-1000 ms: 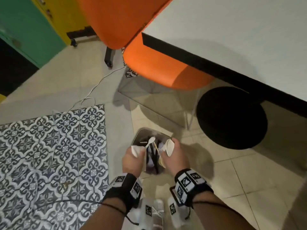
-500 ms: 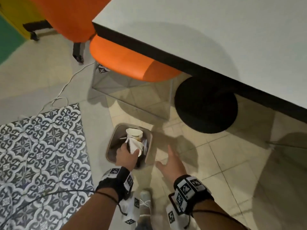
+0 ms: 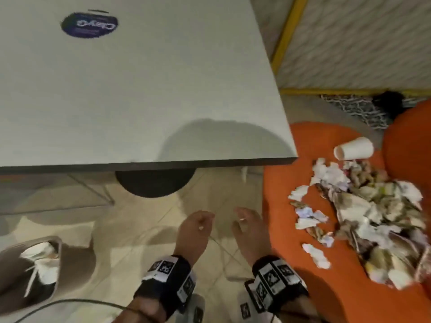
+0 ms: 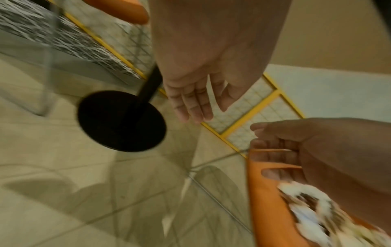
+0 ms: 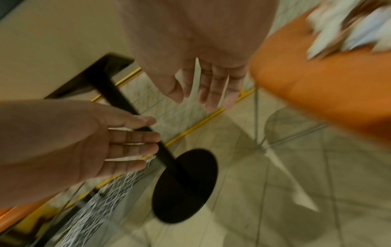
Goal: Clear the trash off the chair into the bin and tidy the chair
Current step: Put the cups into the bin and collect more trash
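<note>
An orange chair (image 3: pixel 291 229) stands at the right, its seat covered by a pile of crumpled paper and wrappers (image 3: pixel 373 213). A white paper cup (image 3: pixel 353 149) lies on its side at the pile's far end. The taupe bin (image 3: pixel 77 264) sits on the floor at the lower left with white trash inside. My left hand (image 3: pixel 200 222) and right hand (image 3: pixel 245 220) hover over the floor between bin and chair, fingers relaxed and empty. The right hand is just left of the seat edge. The wrist views show the left hand (image 4: pixel 196 100) and right hand (image 5: pixel 207 86) holding nothing.
A white table (image 3: pixel 140 89) fills the upper left, its front edge just beyond my hands, its black round base (image 3: pixel 154 185) on the floor beneath. A black cable (image 3: pixel 70 301) crosses the floor near the bin. A yellow-framed panel (image 3: pixel 286 31) stands behind the chair.
The trash that both hands held over the bin now lies in it. The view has swung right from the bin to the littered chair, and both empty hands moved with it.
</note>
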